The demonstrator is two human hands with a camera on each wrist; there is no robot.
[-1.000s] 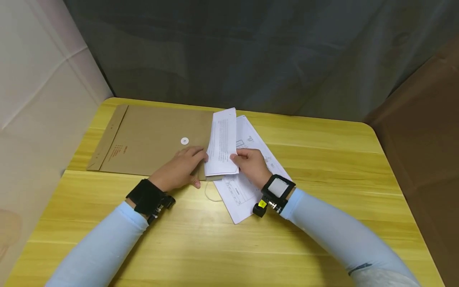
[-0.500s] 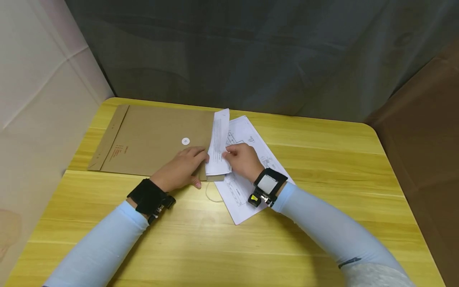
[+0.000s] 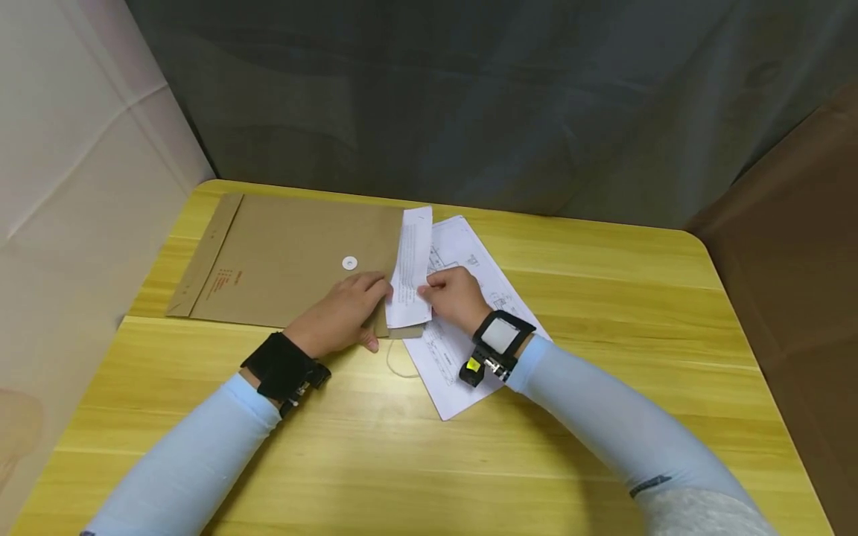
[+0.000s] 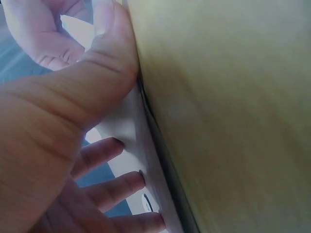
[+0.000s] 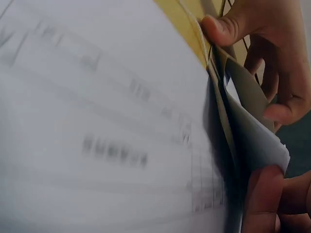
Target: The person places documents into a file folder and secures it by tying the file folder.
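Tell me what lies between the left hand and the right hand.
In the head view, the folded white paper stands between left hand and right hand.

Print on the papers (image 3: pixel 462 257) and envelope (image 3: pixel 288 257) is too small to read.

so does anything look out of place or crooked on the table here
Nothing is spilled or torn. The loose sheet lies askew on the table, at an angle to the brown envelope. A thin string trails from the envelope's open end, where the right hand holds a paper and the left hand holds the mouth.
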